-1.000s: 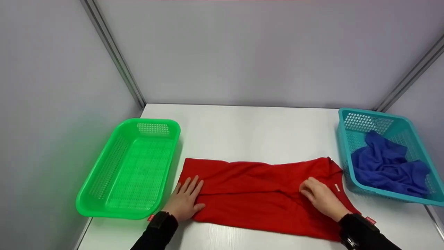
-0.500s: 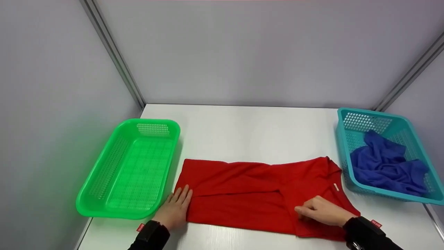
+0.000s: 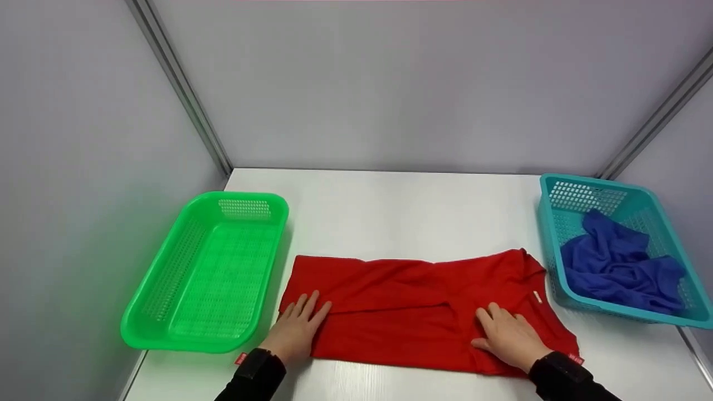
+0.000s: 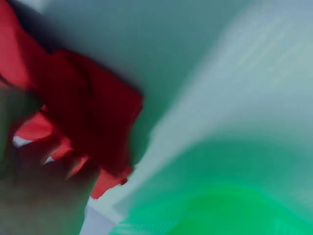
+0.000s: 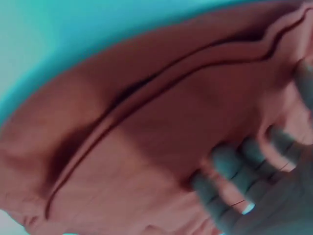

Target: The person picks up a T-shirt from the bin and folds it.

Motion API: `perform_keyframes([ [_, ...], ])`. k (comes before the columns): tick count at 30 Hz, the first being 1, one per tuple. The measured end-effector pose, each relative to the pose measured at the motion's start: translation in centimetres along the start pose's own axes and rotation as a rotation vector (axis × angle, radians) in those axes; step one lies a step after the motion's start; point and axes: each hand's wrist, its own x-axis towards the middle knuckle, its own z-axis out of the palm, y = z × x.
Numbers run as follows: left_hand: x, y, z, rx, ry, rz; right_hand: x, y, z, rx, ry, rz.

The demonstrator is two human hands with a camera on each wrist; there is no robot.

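A red shirt [image 3: 390,340] lies folded into a long strip across the front of the table, with some creases and a small white label near its right end. On its left end rests my left hand [image 3: 295,334], fingers extended and spread. My right hand [image 3: 509,337] touches the fabric near the neck end, its fingers apart. In the right wrist view, the fingertips [image 5: 225,159] press on the cloth beside the curved neckline. The left wrist view is blurred and shows the shirt's corner [image 4: 112,112] beside the darkened hand.
To the left stands a green plastic basket [image 3: 278,234] with nothing in it. A teal basket [image 3: 548,239] at the right holds a crumpled blue cloth [image 3: 618,267]. Grey panels [image 3: 390,83] enclose the white table [image 3: 401,211] at the back and sides.
My left hand has slid left to the shirt's edge and back right onto it. My right hand has moved toward me, and its curled fingers have spread out. The shirt's near right edge has shifted slightly.
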Motion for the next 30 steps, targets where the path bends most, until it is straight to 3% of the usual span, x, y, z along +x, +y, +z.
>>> perform_keyframes([
  [3,-0.3,0.2,-0.2,0.034,-0.078,-0.008,0.5,-0.9,0.3,-0.134,0.133,0.013],
  [7,-0.1,0.8,-1.1,0.059,-0.148,-0.013,2.1,-1.7,1.3,-0.298,0.407,0.031],
  [10,0.4,1.1,-1.7,0.066,-0.199,-0.013,3.7,-2.2,2.0,-0.275,0.565,0.063],
  [12,0.8,1.3,-1.9,0.061,-0.223,-0.007,4.7,-2.5,2.1,-0.205,0.595,0.095],
  [15,1.1,1.6,-1.9,0.029,-0.253,0.004,6.3,-3.2,1.8,-0.109,0.536,0.138],
  [20,1.5,2.5,-1.7,-0.009,-0.267,0.037,8.5,-5.5,0.9,0.089,0.245,0.105],
  [22,1.6,3.0,-1.8,0.007,-0.269,0.058,9.2,-6.5,0.9,0.181,0.165,0.06],
  [27,1.8,4.8,-1.8,0.104,-0.271,0.119,10.3,-7.6,1.2,0.248,0.088,-0.189],
  [30,2.0,6.0,-1.4,0.15,-0.244,0.161,10.8,-7.3,1.2,0.181,0.077,-0.366],
])
